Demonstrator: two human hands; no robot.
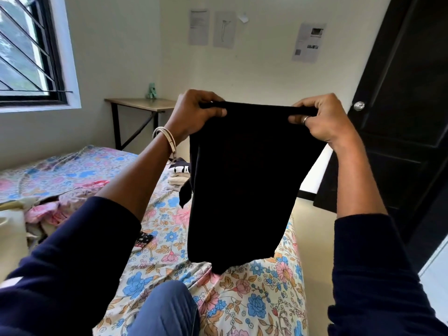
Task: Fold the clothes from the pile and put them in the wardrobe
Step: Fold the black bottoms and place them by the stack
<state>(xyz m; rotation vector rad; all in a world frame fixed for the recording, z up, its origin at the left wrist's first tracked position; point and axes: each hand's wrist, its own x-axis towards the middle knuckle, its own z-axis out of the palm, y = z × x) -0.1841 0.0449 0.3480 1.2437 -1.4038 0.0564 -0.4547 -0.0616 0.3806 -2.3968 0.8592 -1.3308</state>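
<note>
At chest height above the bed (242,299), a black garment (244,180) was held up by its top edge. The edge was pinched at one corner by the curled fingers (206,97) and thumb of the left hand (194,112), and at the other by the right hand (320,117), a ring worn on one finger. Between them the edge was drawn taut, and the cloth hung straight down, its lower hem just over the floral sheet. The step in hand was judged to be the fold itself: the piece appeared doubled already, though that could not be told for certain in such dark cloth. A further fold, or a lowering onto the bed, was called for next, with the corners kept level. Behind the garment a folded stack (178,177) was partly hidden. A loose pile (46,209) was cut off at the left edge. No wardrobe could be made out; only a dark door (407,93) was seen at right.
</note>
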